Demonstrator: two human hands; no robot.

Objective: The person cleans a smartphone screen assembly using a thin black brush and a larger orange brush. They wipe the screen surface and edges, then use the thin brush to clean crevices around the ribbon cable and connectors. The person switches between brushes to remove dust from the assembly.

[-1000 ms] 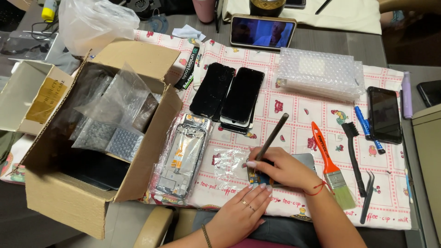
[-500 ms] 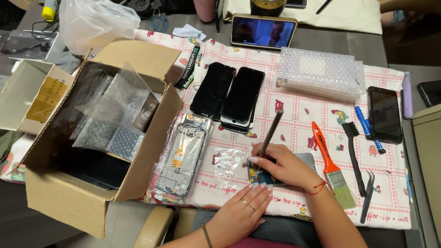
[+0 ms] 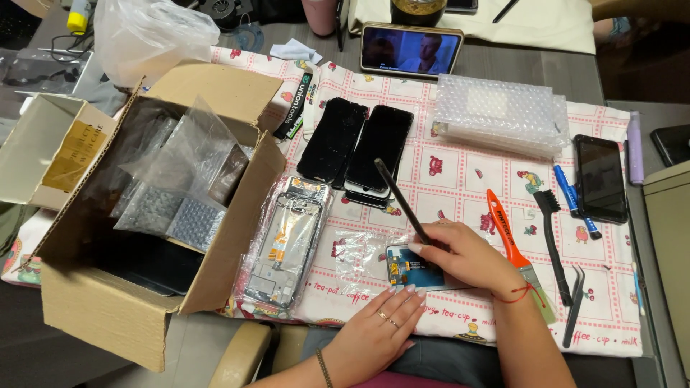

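While our right hand (image 3: 463,255) pinches a black stick tool (image 3: 401,201) pointing to eleven o'clock, our left hand (image 3: 377,332) presses flat, fingers together, steadying the blue phone part (image 3: 410,269).

black tool (image 3: 401,201) now tilted leftward, tip swung left

A cloth (image 3: 460,179) is spread on the table (image 3: 517,65). At its left edge an open cardboard box (image 3: 108,309) is set, with plastic bags (image 3: 180,165) inside. Just right of the box a phone frame (image 3: 287,244) is laid, and behind it two phone screens (image 3: 359,147) are placed side by side. A small circuit part (image 3: 402,269) is found near the front edge, between the left hand (image 3: 374,334) and the right hand (image 3: 467,255). Further right a paintbrush (image 3: 514,244), a stiff brush (image 3: 553,237) and tweezers (image 3: 575,305) are lined up, with a bubble-wrap stack (image 3: 499,118) behind them.
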